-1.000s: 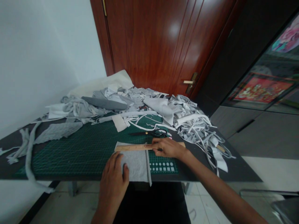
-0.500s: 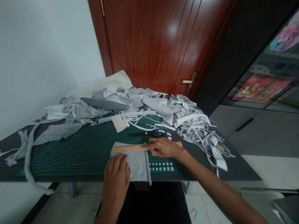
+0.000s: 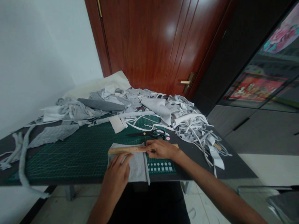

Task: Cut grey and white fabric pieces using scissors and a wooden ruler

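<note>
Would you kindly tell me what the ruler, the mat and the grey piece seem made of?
Ruler: apparently bare wood, tan and matte. Mat: likely vinyl or rubber, dark green with printed grid. Grey piece: soft fabric, perhaps knit or felt; matte, limp edge.

**Our tally, kind by kind**

We count two hands: one left hand and one right hand. We count one wooden ruler, one flat grey cloth piece, one pair of scissors and one green cutting mat. We count one table and one small pink thing. We make out one heap of offcuts, but its grey and white strips are too many and too tangled for us to number. We also count one door, one door handle and one red framed picture.
</note>
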`<move>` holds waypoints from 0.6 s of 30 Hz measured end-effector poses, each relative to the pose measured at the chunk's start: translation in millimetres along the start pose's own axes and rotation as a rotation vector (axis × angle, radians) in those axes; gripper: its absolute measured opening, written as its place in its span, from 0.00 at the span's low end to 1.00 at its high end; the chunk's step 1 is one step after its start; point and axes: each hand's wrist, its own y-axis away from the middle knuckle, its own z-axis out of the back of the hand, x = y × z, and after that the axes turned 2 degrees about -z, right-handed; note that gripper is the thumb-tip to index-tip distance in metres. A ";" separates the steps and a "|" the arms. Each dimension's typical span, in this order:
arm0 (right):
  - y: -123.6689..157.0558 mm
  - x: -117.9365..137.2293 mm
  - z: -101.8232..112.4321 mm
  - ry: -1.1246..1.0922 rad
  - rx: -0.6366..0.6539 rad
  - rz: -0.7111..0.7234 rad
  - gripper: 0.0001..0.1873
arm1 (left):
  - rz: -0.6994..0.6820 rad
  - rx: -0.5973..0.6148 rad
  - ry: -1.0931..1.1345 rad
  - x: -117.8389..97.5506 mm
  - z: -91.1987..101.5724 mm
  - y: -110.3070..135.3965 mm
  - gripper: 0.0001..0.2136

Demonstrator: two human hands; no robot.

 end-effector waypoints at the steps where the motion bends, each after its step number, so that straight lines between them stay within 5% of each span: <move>1: -0.4 0.1 0.1 -0.002 0.007 0.003 0.26 | -0.022 -0.009 0.028 2.7 2.3 -8.0 0.18; 4: -1.6 0.4 2.3 0.006 0.010 0.010 0.25 | -0.107 0.012 0.088 12.9 4.4 -32.5 0.16; 8: -2.6 1.2 7.2 0.029 0.016 0.024 0.24 | -0.185 0.185 0.203 29.0 -6.8 -50.5 0.17; 14: 1.6 8.2 8.7 0.162 -0.005 -0.011 0.22 | -0.161 0.253 0.240 40.5 -23.9 -47.6 0.19; 18: 13.5 27.7 -8.1 0.265 -0.177 0.074 0.19 | -0.151 0.244 0.288 35.7 -21.9 -44.5 0.17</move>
